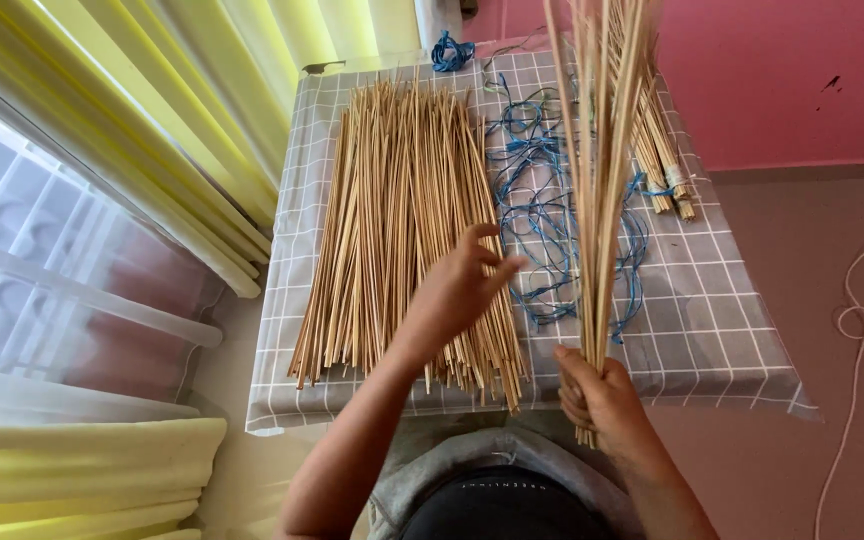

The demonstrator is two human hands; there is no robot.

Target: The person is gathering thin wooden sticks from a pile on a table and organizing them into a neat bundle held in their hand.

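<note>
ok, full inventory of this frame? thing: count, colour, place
loose sticks: one large spread pile, tan, left half of the table
held stick bundle: one, tan, upright in the right hand
tied stick bundles: count unclear, tan, far right of the table, partly behind the held bundle
blue string: loose tangle, blue, middle of the table
string knot: one, blue, far table edge
tablecloth: one, grey with white grid, covers the table
curtain: yellow, left
wall: pink, far right
white cord: one, on the floor, right
left hand: on the loose sticks
right hand: grips the bundle's base

sticks on table (strings right)
</note>
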